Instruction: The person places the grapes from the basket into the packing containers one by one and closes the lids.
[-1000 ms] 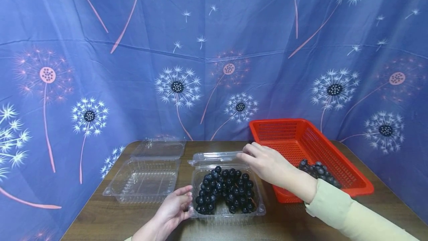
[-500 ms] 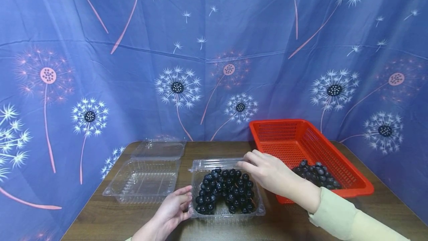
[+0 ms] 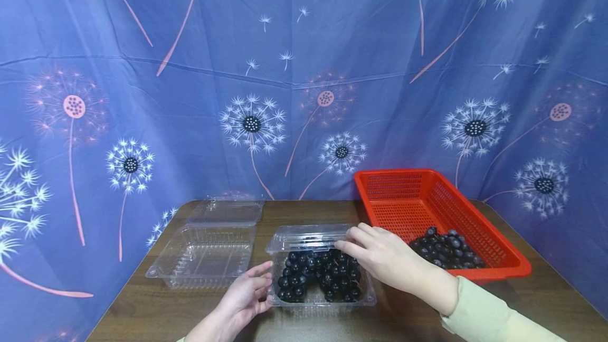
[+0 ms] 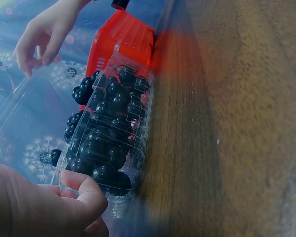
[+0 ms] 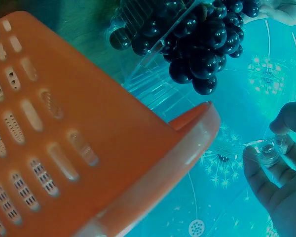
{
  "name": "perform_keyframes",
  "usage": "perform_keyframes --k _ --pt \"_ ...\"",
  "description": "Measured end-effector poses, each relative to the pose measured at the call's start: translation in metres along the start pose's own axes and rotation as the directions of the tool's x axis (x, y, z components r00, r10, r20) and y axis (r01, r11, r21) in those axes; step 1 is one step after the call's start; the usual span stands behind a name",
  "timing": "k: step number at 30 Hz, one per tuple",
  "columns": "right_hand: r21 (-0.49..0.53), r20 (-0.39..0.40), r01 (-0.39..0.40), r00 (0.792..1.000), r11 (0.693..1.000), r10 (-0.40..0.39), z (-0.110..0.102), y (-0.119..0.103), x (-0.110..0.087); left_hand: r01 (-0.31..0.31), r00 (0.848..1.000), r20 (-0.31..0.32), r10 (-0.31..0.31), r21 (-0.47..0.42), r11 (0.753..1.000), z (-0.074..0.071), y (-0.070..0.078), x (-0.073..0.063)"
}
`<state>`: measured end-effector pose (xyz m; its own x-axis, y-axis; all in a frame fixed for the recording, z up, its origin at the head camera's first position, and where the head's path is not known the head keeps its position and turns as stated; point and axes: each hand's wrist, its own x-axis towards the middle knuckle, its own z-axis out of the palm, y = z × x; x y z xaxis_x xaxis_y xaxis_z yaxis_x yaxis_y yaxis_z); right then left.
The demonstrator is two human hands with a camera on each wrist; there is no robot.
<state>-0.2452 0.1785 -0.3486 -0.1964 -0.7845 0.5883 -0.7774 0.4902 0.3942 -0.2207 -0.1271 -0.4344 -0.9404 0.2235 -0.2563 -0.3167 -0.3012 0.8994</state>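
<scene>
A clear plastic clamshell container (image 3: 323, 306) full of dark grapes (image 3: 295, 276) stands at the middle of the table. Its hinged lid (image 3: 304, 236) is tilted partway over the grapes. My right hand (image 3: 385, 255) pinches the lid's right corner; in the right wrist view its thumb and fingers (image 5: 259, 170) sit around a clear corner tab (image 5: 267, 150). At the container's left side, my left hand (image 3: 244, 294) holds the rim, and the left wrist view shows its curled fingers (image 4: 84, 190) at the near corner. Some grapes (image 4: 84, 91) rise above the rim.
An open, second clear clamshell (image 3: 204, 252) stands on the left of the wooden table (image 3: 152, 307). To the right is a red perforated basket (image 3: 394, 210) with more dark grapes (image 3: 446, 249). A blue dandelion-print cloth (image 3: 294, 41) hangs behind.
My right hand has brought the lid forward and down, from behind the container to over the back grapes. The left hand stays at the container's side.
</scene>
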Motion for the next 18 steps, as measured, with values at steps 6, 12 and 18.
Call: perform_keyframes --k 6,12,18 --pt "-0.01 0.018 0.033 0.999 0.999 -0.033 0.002 -0.005 -0.006 0.008 1.0 -0.004 -0.008 -0.01 1.0 0.0 0.001 0.0" --pt "-0.012 0.023 0.044 0.999 0.999 -0.044 0.002 -0.011 -0.01 0.015 1.0 -0.019 -0.015 -0.043 0.999 0.0 0.001 -0.001" --pt "-0.021 -0.005 0.072 0.997 0.997 -0.073 0.004 -0.018 -0.013 0.016 0.999 -0.037 -0.019 -0.077 0.997 0.001 0.002 0.0"
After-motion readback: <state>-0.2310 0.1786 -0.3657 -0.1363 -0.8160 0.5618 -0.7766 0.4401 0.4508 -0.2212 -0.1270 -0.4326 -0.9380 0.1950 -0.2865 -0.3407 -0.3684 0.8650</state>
